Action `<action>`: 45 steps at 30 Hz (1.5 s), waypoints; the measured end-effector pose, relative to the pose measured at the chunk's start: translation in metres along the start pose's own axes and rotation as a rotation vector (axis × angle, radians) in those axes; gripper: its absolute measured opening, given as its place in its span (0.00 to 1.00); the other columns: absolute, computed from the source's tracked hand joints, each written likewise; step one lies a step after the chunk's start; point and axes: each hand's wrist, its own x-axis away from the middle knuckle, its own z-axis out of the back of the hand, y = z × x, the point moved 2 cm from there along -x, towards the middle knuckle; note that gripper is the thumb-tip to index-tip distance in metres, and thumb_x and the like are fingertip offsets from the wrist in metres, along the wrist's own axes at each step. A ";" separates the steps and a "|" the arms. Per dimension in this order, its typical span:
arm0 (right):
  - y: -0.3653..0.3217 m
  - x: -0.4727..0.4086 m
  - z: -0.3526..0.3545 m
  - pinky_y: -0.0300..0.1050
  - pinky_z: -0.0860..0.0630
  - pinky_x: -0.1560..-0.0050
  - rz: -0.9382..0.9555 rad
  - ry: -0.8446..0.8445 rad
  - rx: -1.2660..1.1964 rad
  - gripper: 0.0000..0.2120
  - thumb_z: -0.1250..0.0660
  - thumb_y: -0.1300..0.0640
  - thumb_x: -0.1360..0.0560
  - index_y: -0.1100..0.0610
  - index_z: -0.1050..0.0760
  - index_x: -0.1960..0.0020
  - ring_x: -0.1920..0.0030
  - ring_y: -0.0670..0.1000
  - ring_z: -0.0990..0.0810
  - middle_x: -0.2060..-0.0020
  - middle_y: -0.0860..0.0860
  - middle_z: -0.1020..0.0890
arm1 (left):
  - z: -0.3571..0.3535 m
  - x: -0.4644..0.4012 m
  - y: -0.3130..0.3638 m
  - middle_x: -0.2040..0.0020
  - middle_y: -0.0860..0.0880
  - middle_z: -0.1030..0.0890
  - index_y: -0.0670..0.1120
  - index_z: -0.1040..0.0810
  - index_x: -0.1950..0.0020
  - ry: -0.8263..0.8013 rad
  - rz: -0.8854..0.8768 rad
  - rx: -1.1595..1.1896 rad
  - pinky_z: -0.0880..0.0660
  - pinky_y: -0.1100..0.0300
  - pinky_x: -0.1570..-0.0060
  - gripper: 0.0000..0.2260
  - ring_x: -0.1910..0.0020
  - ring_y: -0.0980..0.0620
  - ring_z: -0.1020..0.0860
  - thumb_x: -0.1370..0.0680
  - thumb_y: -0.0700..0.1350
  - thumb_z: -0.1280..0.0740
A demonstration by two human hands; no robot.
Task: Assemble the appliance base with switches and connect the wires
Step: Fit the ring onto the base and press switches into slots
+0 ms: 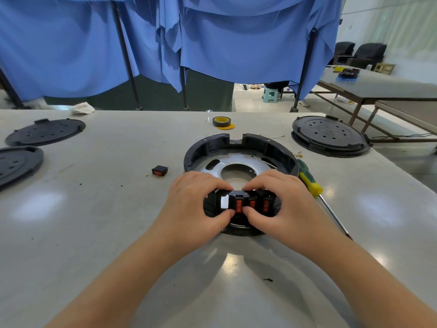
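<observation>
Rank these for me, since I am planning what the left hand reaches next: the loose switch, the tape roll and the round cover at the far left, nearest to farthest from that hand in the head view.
From the left hand:
1. Loose switch, just to its left on the table.
2. Tape roll, straight ahead, beyond the base.
3. Round cover, far left, near the table's back edge.

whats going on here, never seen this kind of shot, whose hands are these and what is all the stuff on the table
There is one picture, from a camera worn on a person's head, looking down at their own bare hands. The left hand and right hand both grip the near edge of a round black appliance base, thumbs pressing at a row of red switches in its front. On the grey table lie a loose switch, a yellow-handled screwdriver, a roll of tape and several black round covers.
</observation>
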 end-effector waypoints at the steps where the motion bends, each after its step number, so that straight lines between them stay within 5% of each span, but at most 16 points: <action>1: 0.000 0.000 -0.001 0.39 0.35 0.39 -0.002 0.007 0.007 0.12 0.27 0.54 0.33 0.48 0.21 0.50 0.50 0.40 0.25 0.55 0.38 0.22 | 0.000 0.000 0.000 0.53 0.58 0.19 0.50 0.17 0.50 0.011 0.000 -0.002 0.32 0.54 0.42 0.14 0.48 0.55 0.24 0.34 0.50 0.29; 16: 0.001 0.002 -0.002 0.33 0.36 0.43 -0.022 0.070 -0.052 0.06 0.29 0.51 0.28 0.48 0.18 0.52 0.50 0.38 0.25 0.57 0.38 0.21 | -0.001 0.000 -0.001 0.54 0.58 0.17 0.51 0.15 0.50 0.070 -0.024 0.027 0.29 0.51 0.43 0.10 0.49 0.57 0.23 0.28 0.51 0.32; 22: 0.003 0.001 -0.002 0.31 0.36 0.43 -0.035 0.049 -0.050 0.07 0.31 0.49 0.28 0.47 0.19 0.51 0.49 0.38 0.26 0.56 0.38 0.21 | 0.003 -0.003 -0.010 0.38 0.58 0.24 0.51 0.21 0.39 0.161 0.027 0.102 0.39 0.70 0.35 0.16 0.37 0.64 0.31 0.24 0.52 0.37; 26: 0.004 0.002 -0.002 0.31 0.37 0.42 -0.036 0.036 -0.049 0.08 0.33 0.47 0.28 0.47 0.20 0.50 0.48 0.38 0.27 0.55 0.36 0.22 | 0.012 -0.015 -0.050 0.30 0.50 0.30 0.46 0.29 0.31 0.290 0.214 0.037 0.38 0.53 0.30 0.18 0.30 0.52 0.35 0.20 0.47 0.42; 33: 0.006 0.001 -0.002 0.34 0.35 0.42 -0.033 0.035 -0.056 0.07 0.32 0.47 0.28 0.45 0.20 0.50 0.48 0.39 0.27 0.55 0.36 0.22 | -0.008 -0.021 -0.116 0.20 0.50 0.50 0.48 0.48 0.21 -0.132 0.540 -0.433 0.52 0.44 0.26 0.27 0.22 0.50 0.51 0.19 0.55 0.49; 36: 0.006 0.000 -0.003 0.37 0.34 0.42 -0.037 0.036 -0.064 0.07 0.32 0.47 0.28 0.45 0.20 0.50 0.48 0.40 0.26 0.55 0.36 0.22 | -0.014 -0.020 -0.117 0.21 0.52 0.46 0.48 0.45 0.22 -0.193 0.531 -0.492 0.54 0.43 0.26 0.26 0.23 0.51 0.49 0.19 0.56 0.50; 39: 0.006 0.001 -0.002 0.37 0.34 0.42 -0.033 0.035 -0.066 0.07 0.32 0.47 0.28 0.45 0.20 0.50 0.47 0.39 0.27 0.55 0.36 0.22 | -0.008 -0.021 -0.110 0.29 0.50 0.31 0.48 0.30 0.30 -0.078 0.487 -0.511 0.45 0.46 0.29 0.21 0.29 0.48 0.36 0.20 0.53 0.44; 45: 0.004 0.002 -0.002 0.34 0.36 0.42 -0.021 0.040 -0.064 0.07 0.32 0.49 0.28 0.46 0.20 0.51 0.48 0.39 0.27 0.56 0.36 0.22 | 0.007 -0.021 -0.091 0.50 0.48 0.21 0.48 0.18 0.49 0.076 0.424 -0.370 0.28 0.53 0.50 0.08 0.50 0.45 0.23 0.25 0.42 0.36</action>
